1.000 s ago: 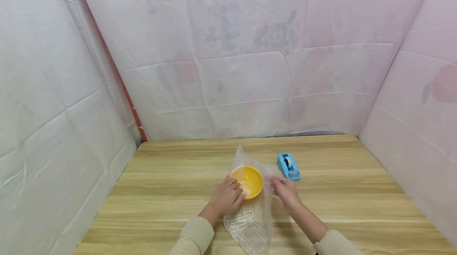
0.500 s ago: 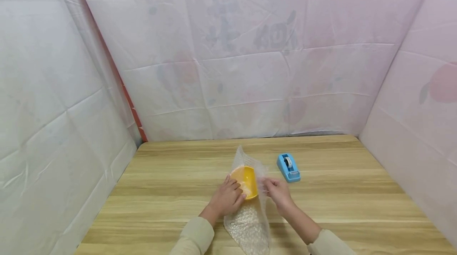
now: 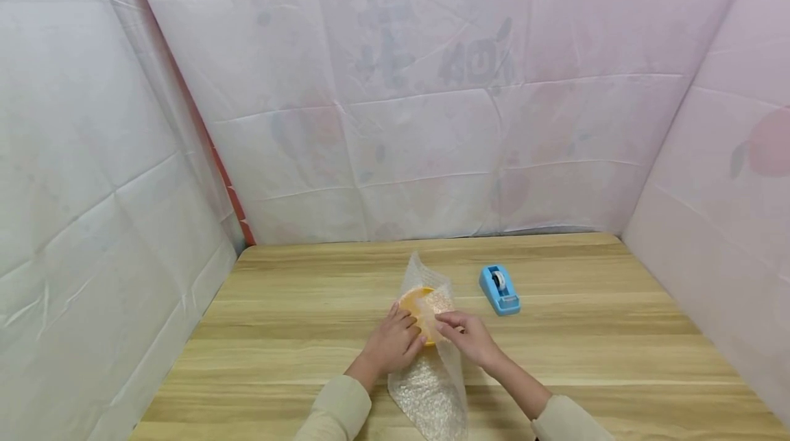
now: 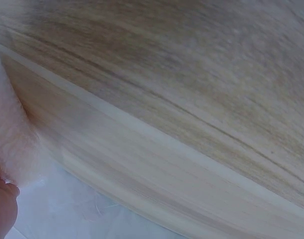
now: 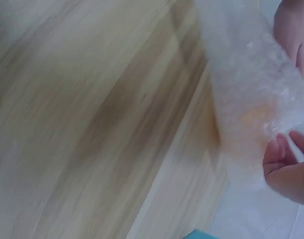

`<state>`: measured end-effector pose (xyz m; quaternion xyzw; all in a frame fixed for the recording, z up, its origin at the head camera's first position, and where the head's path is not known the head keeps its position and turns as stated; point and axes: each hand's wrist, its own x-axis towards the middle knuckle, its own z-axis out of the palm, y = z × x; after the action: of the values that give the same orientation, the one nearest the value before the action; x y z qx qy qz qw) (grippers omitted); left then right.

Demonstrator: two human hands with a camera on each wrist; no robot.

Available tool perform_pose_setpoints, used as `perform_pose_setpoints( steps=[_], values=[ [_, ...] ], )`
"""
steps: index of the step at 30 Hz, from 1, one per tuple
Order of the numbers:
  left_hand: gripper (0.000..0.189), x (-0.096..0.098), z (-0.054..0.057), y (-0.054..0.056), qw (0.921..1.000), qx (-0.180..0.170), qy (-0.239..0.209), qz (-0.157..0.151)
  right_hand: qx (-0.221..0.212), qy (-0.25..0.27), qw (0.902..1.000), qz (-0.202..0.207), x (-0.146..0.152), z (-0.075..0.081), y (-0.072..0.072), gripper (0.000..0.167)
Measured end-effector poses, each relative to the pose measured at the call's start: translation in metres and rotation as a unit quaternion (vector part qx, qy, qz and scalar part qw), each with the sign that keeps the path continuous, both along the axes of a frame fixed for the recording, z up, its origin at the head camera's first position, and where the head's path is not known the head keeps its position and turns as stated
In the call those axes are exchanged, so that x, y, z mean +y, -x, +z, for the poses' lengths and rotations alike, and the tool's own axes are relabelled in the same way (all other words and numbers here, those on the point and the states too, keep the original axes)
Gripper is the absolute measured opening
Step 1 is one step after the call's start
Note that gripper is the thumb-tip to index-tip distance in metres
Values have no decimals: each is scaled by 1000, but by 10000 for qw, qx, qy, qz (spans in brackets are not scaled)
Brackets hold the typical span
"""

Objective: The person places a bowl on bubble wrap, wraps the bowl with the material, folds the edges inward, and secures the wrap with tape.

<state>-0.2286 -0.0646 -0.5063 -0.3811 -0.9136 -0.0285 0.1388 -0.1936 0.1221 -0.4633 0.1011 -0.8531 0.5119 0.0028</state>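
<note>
A yellow bowl (image 3: 410,302) sits on a sheet of bubble wrap (image 3: 426,389), with flaps of it folded over both sides. My left hand (image 3: 389,343) rests on the left flap at the bowl's rim, fingers extended and pressing it down. From the other side my right hand (image 3: 469,338) pinches the edge of the right flap between thumb and fingers, over the bowl. In the right wrist view the bubble wrap (image 5: 246,84) stands up in front of the bowl, which shows only as a yellow-orange blur through it. Most of the bowl's inside is covered.
A blue tape dispenser (image 3: 500,290) stands on the wooden table (image 3: 296,311), behind and right of the bowl. White and pink printed cloth (image 3: 420,153) hangs around the table at the back and sides.
My right hand has moved left, drawing the right flap of bubble wrap across the bowl, so less bare yellow shows. The left hand has stayed in place.
</note>
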Motion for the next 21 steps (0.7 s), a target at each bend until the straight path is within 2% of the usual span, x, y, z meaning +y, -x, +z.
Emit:
perform_pose_setpoints(
  steps=[2, 4, 8, 11, 13, 17, 21],
  values=[
    [34, 0, 0, 0, 10000, -2, 2, 2, 567, -388, 9968, 401, 5, -4, 1, 28],
    [34, 1, 0, 0, 10000, -7, -3, -2, 1173, -888, 9868, 679, 8, -7, 1, 26],
    [34, 1, 0, 0, 10000, -11, 28, -5, 2320, -2019, 9472, 908, 10, -16, -2, 21],
    [35, 1, 1, 0, 10000, 9, 77, -6, 2611, -2372, 9302, 1012, 11, -22, -4, 21],
    [34, 1, 1, 0, 10000, 26, 88, -2, 2594, -2361, 9299, 1103, 12, -26, -5, 23],
    [34, 1, 2, 0, 9999, -129, -11, 16, 2314, -2199, 9395, 1241, 13, -32, -4, 25],
    [30, -2, 0, 1, 9976, -257, -631, -153, 2230, -2218, 9402, 1306, 13, -33, -3, 27]
  ],
)
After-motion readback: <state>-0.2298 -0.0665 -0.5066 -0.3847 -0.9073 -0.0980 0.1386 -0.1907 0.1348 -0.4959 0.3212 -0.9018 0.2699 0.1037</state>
